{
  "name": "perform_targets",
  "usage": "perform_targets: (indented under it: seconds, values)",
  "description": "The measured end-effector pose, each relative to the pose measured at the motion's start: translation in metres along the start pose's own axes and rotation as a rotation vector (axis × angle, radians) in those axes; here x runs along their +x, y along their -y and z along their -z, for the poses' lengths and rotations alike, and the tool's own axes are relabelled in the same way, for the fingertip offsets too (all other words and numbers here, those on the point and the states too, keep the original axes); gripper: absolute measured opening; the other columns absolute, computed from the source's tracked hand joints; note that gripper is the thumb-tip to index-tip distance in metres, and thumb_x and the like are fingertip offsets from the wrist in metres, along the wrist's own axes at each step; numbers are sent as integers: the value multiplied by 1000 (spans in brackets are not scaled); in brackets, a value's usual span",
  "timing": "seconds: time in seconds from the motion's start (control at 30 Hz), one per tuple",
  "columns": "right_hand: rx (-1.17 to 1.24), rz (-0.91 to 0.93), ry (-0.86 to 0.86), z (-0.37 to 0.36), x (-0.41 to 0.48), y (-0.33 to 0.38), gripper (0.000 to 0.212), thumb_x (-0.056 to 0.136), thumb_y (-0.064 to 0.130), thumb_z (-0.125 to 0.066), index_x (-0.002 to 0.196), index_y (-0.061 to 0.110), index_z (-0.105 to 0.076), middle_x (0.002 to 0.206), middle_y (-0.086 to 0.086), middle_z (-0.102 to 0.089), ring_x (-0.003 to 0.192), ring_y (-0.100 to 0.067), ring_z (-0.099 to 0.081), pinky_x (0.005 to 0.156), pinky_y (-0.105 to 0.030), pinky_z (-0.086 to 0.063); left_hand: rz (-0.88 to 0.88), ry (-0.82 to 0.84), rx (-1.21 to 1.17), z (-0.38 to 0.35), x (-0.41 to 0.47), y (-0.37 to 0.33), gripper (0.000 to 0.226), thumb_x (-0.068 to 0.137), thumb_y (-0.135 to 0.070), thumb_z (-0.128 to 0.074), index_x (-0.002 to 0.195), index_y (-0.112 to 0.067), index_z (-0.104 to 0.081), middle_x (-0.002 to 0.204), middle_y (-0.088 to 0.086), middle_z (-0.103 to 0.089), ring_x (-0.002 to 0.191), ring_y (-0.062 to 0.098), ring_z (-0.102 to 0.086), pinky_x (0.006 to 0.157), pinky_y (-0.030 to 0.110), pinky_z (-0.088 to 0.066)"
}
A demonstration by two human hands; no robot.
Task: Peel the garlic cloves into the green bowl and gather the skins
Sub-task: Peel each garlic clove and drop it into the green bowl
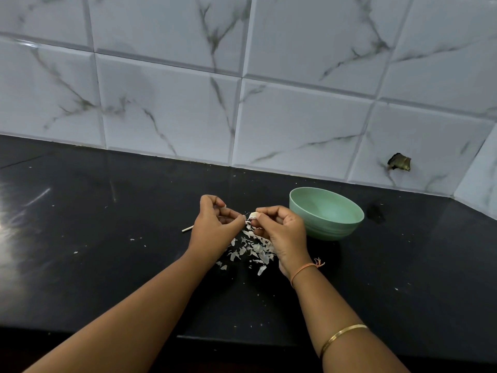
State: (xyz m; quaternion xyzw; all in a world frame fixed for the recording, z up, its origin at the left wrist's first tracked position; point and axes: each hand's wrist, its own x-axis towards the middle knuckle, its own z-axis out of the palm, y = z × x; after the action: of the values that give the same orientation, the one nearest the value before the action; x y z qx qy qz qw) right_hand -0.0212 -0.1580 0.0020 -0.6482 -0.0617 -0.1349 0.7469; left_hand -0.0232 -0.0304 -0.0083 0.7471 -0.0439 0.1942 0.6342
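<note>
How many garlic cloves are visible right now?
1. The garlic clove is pinched between the left hand and right hand, above the skins on the counter. None shows in the green bowl, though its near wall hides the bottom.

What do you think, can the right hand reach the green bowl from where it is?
Probably yes. The right hand pinches a garlic clove close beside the green bowl, and nothing stands between them, so a short move to its right should get it there.
</note>
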Motion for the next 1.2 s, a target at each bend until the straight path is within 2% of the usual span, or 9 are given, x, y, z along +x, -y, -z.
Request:
perform_targets:
  seconds: [0.1,0.37,0.53,0.63,0.8,0.9,1.03,1.2]
  values:
    - [-13,2,29,-1,0,0,11,81,-6,-62,77,4,-65,70,-9,-66,61,-8,-64,58,-18,-53,-33,56,-12,0,-1,0,39,81,-12,-72,95,-20,-36,84,-2,-71,68,0,-65,61,11,-49]
    - [-78,-11,78,0,-1,-2,7,81,-4,-64,80,3,-67,70,-9,-67,57,-7,-62,58,-18,-53,-49,39,5,1,-1,-1,40,81,-8,-71,97,-16,-35,77,-2,-70,59,-4,-61,56,8,-46]
    - [-180,10,106,-1,-1,-1,8,82,-5,-62,80,-1,-69,64,-7,-65,51,-3,-59,53,-15,-48,-100,33,100,0,-1,2,41,79,-3,-69,95,-14,-33,74,-1,-67,64,6,-62,59,10,-48]
    - [-228,34,95,-1,-1,-3,10,79,-6,-61,77,0,-69,62,-7,-62,50,-3,-55,53,-17,-47,-160,40,194,-2,-3,3,40,79,-2,-68,93,-16,-33,75,-2,-64,64,5,-58,59,11,-47]
    - [-219,28,88,-1,0,-2,15,77,-7,-61,71,4,-68,60,-6,-61,49,-3,-53,53,-17,-46,-192,36,245,-3,-4,3,38,81,-3,-65,93,-19,-32,77,-1,-63,67,10,-59,60,19,-51]
    - [-221,32,83,-2,0,-2,18,77,-8,-60,69,6,-68,56,-3,-59,48,-3,-50,51,-17,-45,-186,26,260,-4,-6,1,37,82,-3,-64,93,-18,-32,76,-2,-63,68,10,-60,60,17,-50]
    - [-248,71,32,0,-1,-1,23,78,-5,-60,64,13,-66,53,2,-56,46,-1,-48,51,-15,-43,-94,-138,194,2,-2,0,35,82,-4,-64,92,-15,-32,79,3,-65,68,5,-58,56,12,-42]
    - [-172,63,26,2,2,-2,19,80,-6,-60,73,10,-68,61,-4,-61,52,-3,-54,55,-16,-49,-150,-30,217,-4,-7,-3,32,82,-6,-62,95,-15,-34,75,4,-61,60,5,-52,52,8,-41]
